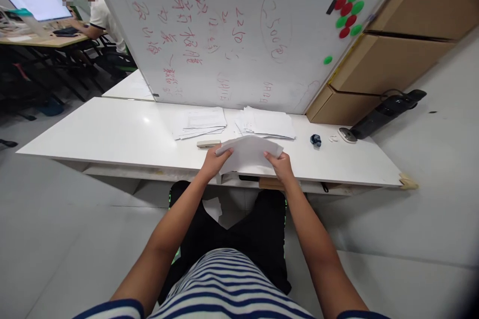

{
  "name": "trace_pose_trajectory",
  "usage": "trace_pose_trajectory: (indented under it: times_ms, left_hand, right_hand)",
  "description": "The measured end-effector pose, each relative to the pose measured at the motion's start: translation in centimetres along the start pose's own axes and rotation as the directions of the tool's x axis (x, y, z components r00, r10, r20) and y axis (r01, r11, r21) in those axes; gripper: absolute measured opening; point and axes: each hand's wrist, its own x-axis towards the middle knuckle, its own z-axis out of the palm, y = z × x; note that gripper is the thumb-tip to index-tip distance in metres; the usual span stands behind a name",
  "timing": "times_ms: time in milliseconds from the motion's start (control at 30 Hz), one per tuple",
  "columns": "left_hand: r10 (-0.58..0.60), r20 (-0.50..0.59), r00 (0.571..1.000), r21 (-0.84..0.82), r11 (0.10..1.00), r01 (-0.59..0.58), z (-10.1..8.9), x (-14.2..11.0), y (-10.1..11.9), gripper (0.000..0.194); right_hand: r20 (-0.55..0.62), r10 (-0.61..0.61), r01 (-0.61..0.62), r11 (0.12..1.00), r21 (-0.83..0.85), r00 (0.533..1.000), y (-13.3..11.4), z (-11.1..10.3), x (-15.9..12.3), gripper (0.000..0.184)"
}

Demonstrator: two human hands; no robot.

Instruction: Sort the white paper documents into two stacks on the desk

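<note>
Between my hands, a few sheets of white paper (249,152) are held bowed over the front edge of the desk. My left hand (217,160) pinches the left edge, thumb on top. The right edge is gripped by my right hand (280,163), also with the thumb on top. Just beside my left fingers lies a pale stapler (208,144). Behind the held sheets are two stacks of paper: a left stack (204,119) and a right stack (270,122), both with uneven edges. How many sheets I hold, I cannot tell.
A whiteboard (239,35) with red writing and round magnets stands along the back of the white desk (112,134). To the right are cardboard boxes (337,107), a black bottle (387,112), a computer mouse (347,134) and a small dark blue object (315,140). A person (107,20) sits at another desk, far left.
</note>
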Motion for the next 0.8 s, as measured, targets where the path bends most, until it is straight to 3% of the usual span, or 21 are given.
trace_pose_trajectory:
  times_ms: [167, 333, 467, 700, 800]
  left_hand:
    - [0.011, -0.088, 0.996, -0.089, 0.996, -0.019, 0.6, -0.3, 0.2, 0.04]
    - [-0.008, -0.097, 0.995, -0.115, 0.993, -0.004, 0.5, -1.2, -0.9, 0.045]
    - [-0.011, -0.085, 0.996, -0.023, 1.0, 0.009, 0.4, -1.2, -1.0, 0.044]
    - [0.203, -0.082, 0.976, 0.218, 0.959, -0.181, 0.9, 1.8, -0.4, 0.039]
    - [0.182, -0.042, 0.982, 0.236, 0.957, -0.168, 0.5, 2.5, -1.2, 0.046]
  right_hand:
    - [-0.067, -0.064, 0.064, 0.998, 0.005, 0.996, -0.4, 1.3, -1.1, 0.037]
    - [-0.002, -0.009, 0.009, 0.994, -0.105, 1.0, -0.2, 2.0, -2.6, 0.042]
    - [-0.124, -0.126, 0.107, 0.983, -0.149, 0.984, -0.2, 2.3, -2.7, 0.044]
    - [-0.028, -0.335, 0.294, 0.862, -0.413, 0.942, 1.7, 3.1, -0.5, 0.047]
    - [-0.062, -0.301, 0.237, 0.846, -0.478, 0.952, 2.6, 3.0, 0.1, 0.052]
